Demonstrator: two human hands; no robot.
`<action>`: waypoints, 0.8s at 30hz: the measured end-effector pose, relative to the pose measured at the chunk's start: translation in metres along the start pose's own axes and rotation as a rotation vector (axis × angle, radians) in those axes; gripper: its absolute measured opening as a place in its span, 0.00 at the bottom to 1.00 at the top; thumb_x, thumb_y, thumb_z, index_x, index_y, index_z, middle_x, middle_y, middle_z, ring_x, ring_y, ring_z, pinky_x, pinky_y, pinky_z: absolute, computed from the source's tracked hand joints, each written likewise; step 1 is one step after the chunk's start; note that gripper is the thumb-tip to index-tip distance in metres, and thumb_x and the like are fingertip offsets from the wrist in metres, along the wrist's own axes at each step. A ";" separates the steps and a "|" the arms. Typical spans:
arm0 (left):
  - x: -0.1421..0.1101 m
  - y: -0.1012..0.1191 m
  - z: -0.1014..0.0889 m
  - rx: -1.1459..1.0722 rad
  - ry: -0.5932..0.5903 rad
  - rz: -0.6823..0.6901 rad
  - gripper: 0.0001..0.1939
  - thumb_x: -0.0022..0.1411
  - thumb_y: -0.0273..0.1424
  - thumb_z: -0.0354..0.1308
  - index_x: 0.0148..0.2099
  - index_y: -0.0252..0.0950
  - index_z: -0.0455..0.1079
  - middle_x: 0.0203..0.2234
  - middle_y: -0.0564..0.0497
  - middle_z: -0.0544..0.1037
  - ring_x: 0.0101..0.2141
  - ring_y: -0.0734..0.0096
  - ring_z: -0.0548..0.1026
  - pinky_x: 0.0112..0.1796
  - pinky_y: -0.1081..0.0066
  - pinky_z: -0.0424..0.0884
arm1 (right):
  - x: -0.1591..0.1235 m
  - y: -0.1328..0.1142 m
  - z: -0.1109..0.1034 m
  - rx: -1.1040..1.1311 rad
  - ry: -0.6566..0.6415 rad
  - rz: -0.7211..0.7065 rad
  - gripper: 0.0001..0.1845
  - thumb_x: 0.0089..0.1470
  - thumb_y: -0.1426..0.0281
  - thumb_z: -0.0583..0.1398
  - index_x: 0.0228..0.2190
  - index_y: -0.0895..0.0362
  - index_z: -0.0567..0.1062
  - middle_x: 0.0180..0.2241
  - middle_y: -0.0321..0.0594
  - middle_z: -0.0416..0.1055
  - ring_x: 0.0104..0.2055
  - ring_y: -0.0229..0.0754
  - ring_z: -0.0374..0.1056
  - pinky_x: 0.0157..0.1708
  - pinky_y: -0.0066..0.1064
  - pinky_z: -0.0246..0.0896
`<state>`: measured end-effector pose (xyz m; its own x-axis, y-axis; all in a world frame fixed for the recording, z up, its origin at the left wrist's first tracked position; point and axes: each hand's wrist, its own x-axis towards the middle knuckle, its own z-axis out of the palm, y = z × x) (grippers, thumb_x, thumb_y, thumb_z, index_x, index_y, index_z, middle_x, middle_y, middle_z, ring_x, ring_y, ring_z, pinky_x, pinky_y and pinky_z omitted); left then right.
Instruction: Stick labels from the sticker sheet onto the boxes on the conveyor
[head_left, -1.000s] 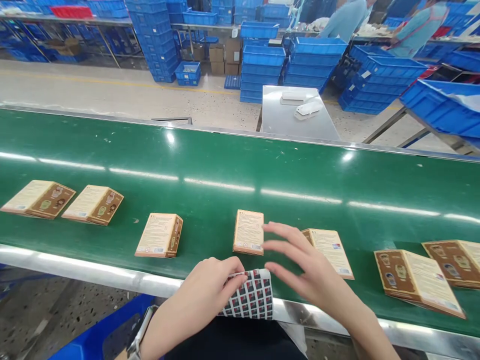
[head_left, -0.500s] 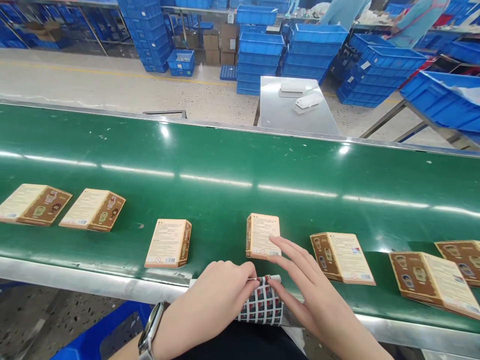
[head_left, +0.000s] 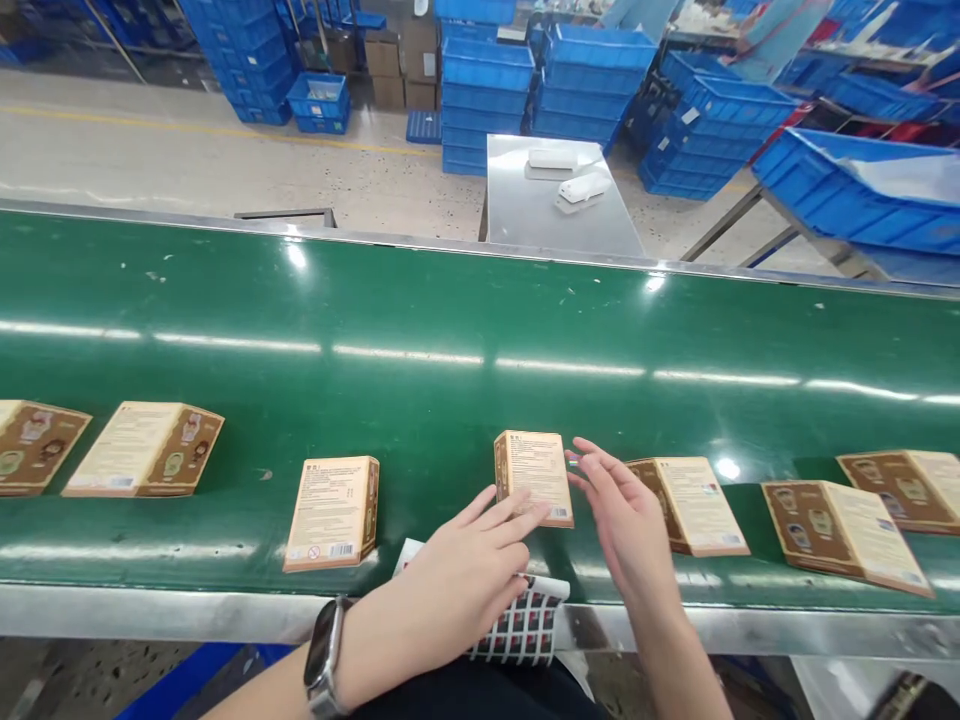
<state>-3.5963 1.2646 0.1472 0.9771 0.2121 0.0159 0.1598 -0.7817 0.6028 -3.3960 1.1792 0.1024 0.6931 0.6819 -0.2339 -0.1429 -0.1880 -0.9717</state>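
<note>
A tan box [head_left: 534, 478] lies label-side up on the green conveyor belt [head_left: 450, 330], straight ahead of me. My left hand [head_left: 457, 580] lies over a sheet of small red-and-black stickers [head_left: 525, 628] at the belt's near rail, fingers stretched out, with the fingertips touching the box's near edge. My right hand [head_left: 626, 510] hovers at the box's right edge, thumb and forefinger pinched on a small sticker [head_left: 574, 462]. A smartwatch [head_left: 324, 655] is on my left wrist.
More of the same boxes lie in a row along the belt: to the left [head_left: 332, 512], [head_left: 142, 462], and to the right [head_left: 694, 505], [head_left: 844, 535]. Beyond the belt are a metal table [head_left: 555, 215] with white items and stacks of blue crates [head_left: 487, 90].
My right hand left the sticker sheet and rose to the box's right edge with a sticker pinched. My left fingers spread from the sheet onto the box's near edge.
</note>
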 end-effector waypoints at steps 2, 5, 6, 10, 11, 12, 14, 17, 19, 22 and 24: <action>0.000 -0.006 0.013 0.046 0.006 0.021 0.10 0.70 0.27 0.50 0.37 0.34 0.71 0.66 0.45 0.62 0.67 0.61 0.55 0.66 0.58 0.52 | 0.003 0.011 0.010 0.089 0.033 0.070 0.18 0.52 0.54 0.68 0.37 0.55 0.79 0.55 0.46 0.70 0.55 0.54 0.67 0.54 0.45 0.63; -0.002 -0.010 0.021 0.076 0.021 0.025 0.11 0.70 0.27 0.50 0.38 0.34 0.73 0.65 0.46 0.63 0.67 0.64 0.55 0.66 0.60 0.53 | -0.001 0.016 0.021 0.103 0.070 0.068 0.18 0.50 0.55 0.69 0.36 0.55 0.79 0.55 0.44 0.70 0.56 0.55 0.66 0.53 0.43 0.63; -0.003 -0.010 0.020 0.081 0.022 0.029 0.11 0.70 0.27 0.50 0.38 0.34 0.73 0.66 0.46 0.63 0.67 0.64 0.55 0.67 0.61 0.52 | -0.003 0.016 0.024 0.093 0.083 0.055 0.17 0.49 0.55 0.70 0.34 0.55 0.79 0.55 0.44 0.70 0.56 0.54 0.66 0.52 0.42 0.64; -0.006 -0.009 0.013 0.105 0.002 0.050 0.10 0.70 0.27 0.50 0.39 0.34 0.73 0.66 0.46 0.62 0.67 0.63 0.56 0.66 0.60 0.52 | -0.010 0.017 0.029 -0.004 0.135 -0.022 0.17 0.50 0.55 0.68 0.31 0.56 0.78 0.53 0.46 0.70 0.50 0.52 0.69 0.46 0.40 0.66; -0.006 -0.009 0.011 0.112 -0.008 0.056 0.10 0.70 0.27 0.50 0.39 0.34 0.73 0.65 0.45 0.63 0.67 0.62 0.55 0.66 0.60 0.52 | -0.012 0.018 0.031 -0.054 0.153 -0.059 0.17 0.50 0.55 0.68 0.31 0.56 0.77 0.52 0.47 0.70 0.48 0.51 0.70 0.45 0.41 0.67; -0.006 -0.009 0.010 0.116 -0.017 0.061 0.11 0.70 0.28 0.50 0.40 0.33 0.73 0.65 0.45 0.63 0.67 0.62 0.55 0.66 0.59 0.53 | -0.013 0.019 0.032 -0.117 0.175 -0.107 0.17 0.52 0.55 0.67 0.31 0.57 0.76 0.52 0.48 0.70 0.46 0.51 0.70 0.45 0.41 0.66; -0.006 -0.011 0.009 0.111 -0.028 0.068 0.12 0.70 0.28 0.49 0.41 0.33 0.73 0.65 0.44 0.64 0.67 0.62 0.56 0.65 0.59 0.55 | -0.014 0.022 0.037 -0.235 0.231 -0.209 0.16 0.53 0.56 0.66 0.32 0.57 0.75 0.51 0.49 0.69 0.44 0.49 0.70 0.45 0.41 0.66; -0.006 -0.015 0.011 0.083 -0.023 0.089 0.11 0.70 0.28 0.51 0.39 0.33 0.74 0.65 0.45 0.64 0.66 0.62 0.57 0.64 0.60 0.57 | -0.009 0.023 0.041 -0.237 0.292 -0.244 0.21 0.51 0.58 0.67 0.42 0.55 0.70 0.51 0.49 0.69 0.43 0.48 0.71 0.42 0.40 0.67; -0.008 -0.016 0.011 0.067 0.000 0.121 0.09 0.69 0.28 0.53 0.37 0.33 0.74 0.65 0.44 0.63 0.66 0.60 0.57 0.64 0.60 0.57 | -0.004 0.020 0.040 -0.206 0.273 -0.190 0.28 0.51 0.57 0.67 0.48 0.55 0.65 0.49 0.49 0.70 0.41 0.48 0.72 0.38 0.39 0.69; -0.017 -0.012 0.002 -0.012 0.038 0.112 0.10 0.70 0.32 0.53 0.38 0.35 0.73 0.58 0.45 0.72 0.61 0.59 0.67 0.59 0.63 0.63 | -0.010 0.001 0.032 -0.395 0.257 -0.222 0.24 0.57 0.54 0.61 0.49 0.56 0.67 0.47 0.50 0.72 0.41 0.49 0.71 0.36 0.39 0.68; -0.029 -0.006 -0.013 -0.113 0.024 0.032 0.11 0.72 0.35 0.51 0.40 0.38 0.73 0.45 0.51 0.80 0.46 0.66 0.78 0.46 0.70 0.71 | -0.027 -0.021 0.027 -0.574 0.171 -0.350 0.18 0.61 0.55 0.58 0.46 0.53 0.71 0.47 0.46 0.72 0.45 0.50 0.70 0.42 0.39 0.67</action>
<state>-3.6273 1.2708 0.1534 0.9776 0.2030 0.0555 0.1100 -0.7179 0.6874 -3.4303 1.1839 0.1280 0.7382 0.6589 0.1446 0.4735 -0.3533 -0.8068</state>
